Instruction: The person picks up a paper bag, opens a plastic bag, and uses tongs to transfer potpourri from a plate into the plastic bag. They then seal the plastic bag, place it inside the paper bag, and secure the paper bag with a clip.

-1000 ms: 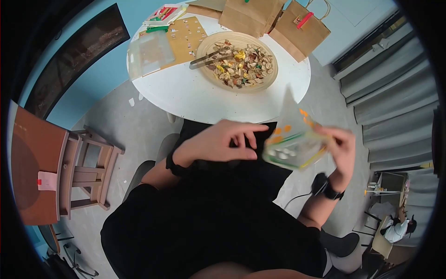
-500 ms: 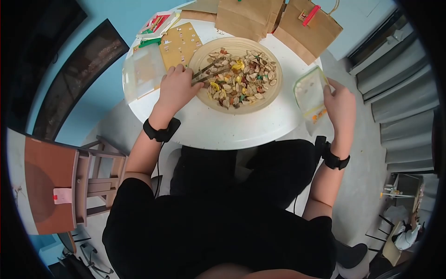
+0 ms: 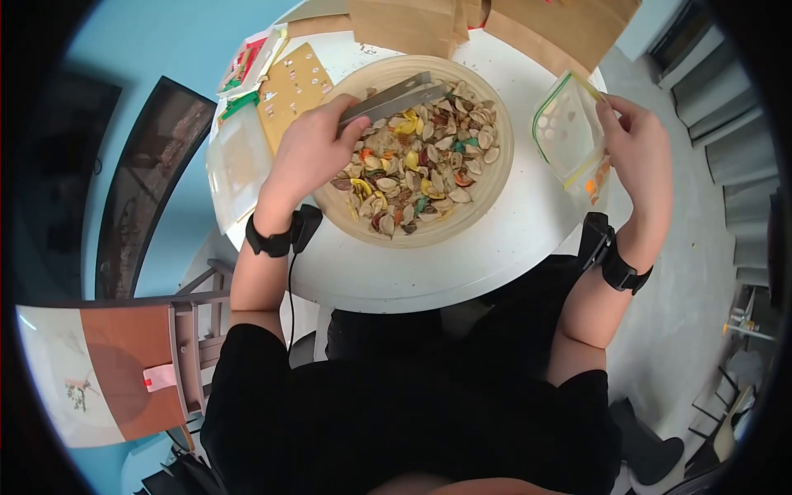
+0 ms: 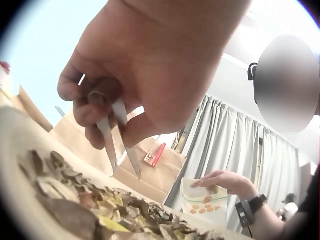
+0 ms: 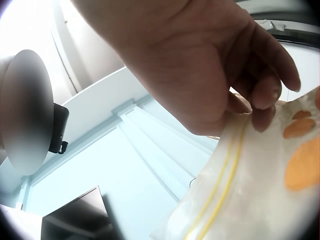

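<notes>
My left hand [image 3: 309, 153] grips a pair of metal tongs [image 3: 388, 103] from above, over the far left part of a round beige plate [image 3: 505, 169]. The tongs' two arms stand a little apart with nothing between the tips in the left wrist view. Dried petals and pods [image 3: 421, 169], mostly tan with some yellow, red and green, are spread over the plate. To the right of it, my right hand [image 3: 642, 148] pinches a clear zip bag [image 3: 565, 124] by its edge near the yellow zip line. Orange spots mark the bag's lower part, and its mouth gapes toward the plate.
Brown paper bags [image 3: 404, 29] stand along the back of the white round table [image 3: 388, 285]. At the left lie a yellow-brown sheet [image 3: 289, 87], a translucent pouch [image 3: 235, 169] and a white tray [image 3: 276, 54] with red and green items.
My left hand has gone from above my lap to the plate and picked up the tongs that lay there. The right hand has carried the bag forward, over the table's right side.
</notes>
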The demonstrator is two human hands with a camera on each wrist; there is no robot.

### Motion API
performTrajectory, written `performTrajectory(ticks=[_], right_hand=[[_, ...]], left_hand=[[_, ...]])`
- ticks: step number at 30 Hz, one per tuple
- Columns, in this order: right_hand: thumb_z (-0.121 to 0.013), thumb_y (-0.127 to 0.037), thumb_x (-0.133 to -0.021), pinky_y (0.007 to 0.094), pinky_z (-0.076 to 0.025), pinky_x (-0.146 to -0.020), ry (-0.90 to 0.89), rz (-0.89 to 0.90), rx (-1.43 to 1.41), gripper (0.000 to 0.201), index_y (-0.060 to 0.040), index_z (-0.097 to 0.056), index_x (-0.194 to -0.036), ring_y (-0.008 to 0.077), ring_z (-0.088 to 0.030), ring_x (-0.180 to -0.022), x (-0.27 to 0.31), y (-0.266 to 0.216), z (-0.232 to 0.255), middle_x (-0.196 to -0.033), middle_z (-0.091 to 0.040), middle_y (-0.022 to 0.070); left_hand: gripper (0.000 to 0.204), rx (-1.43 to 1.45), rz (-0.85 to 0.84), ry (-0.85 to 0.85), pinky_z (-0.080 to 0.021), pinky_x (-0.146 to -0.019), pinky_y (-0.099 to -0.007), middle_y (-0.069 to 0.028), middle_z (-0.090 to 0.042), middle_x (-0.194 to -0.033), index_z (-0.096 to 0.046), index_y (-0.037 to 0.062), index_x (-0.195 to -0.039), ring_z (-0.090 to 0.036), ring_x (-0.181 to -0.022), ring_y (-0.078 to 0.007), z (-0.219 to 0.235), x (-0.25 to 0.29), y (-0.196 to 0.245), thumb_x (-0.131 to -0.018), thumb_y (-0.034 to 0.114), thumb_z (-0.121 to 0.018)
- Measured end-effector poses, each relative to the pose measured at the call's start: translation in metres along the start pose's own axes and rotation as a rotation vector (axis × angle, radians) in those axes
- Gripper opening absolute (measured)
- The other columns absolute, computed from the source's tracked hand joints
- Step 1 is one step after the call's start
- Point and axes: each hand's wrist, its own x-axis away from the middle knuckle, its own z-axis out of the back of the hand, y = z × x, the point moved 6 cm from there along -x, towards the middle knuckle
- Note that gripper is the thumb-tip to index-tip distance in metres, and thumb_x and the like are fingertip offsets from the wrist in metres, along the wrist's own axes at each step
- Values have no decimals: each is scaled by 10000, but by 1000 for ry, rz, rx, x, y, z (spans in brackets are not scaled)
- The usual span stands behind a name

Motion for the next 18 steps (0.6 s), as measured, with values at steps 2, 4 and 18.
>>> performTrajectory(ticks=[2,4,18], right_hand=[[-622,-273,-950,351,-516,-638,4,-29,-28,343,-45,-758,-1167,222,-614,-592,3,8,0,-716,-673,140],[-622,-273,-951,347,-511,-631,12,-30,-15,338,-50,-762,-1163,218,-608,-589,7,14,-2,-707,-667,134],[-636,-269,-932,360,-509,-599,-41,56,44,335,-52,-775,-1145,231,-607,-561,23,-14,-27,-684,-656,130]], left_hand=[[337,13,11,-65,-533,-759,-452,-237,-705,-834,-674,14,-1183,-699,-848,-400,-9,-5,3,-954,261,-678],[332,38,61,-147,-533,-749,-445,-231,-706,-832,-678,29,-1188,-698,-833,-404,-11,-3,5,-952,263,-680],[298,-70,-207,-93,-512,-605,-426,-157,-674,-683,-696,48,-1025,-668,-669,-376,-17,19,11,-937,331,-727]])
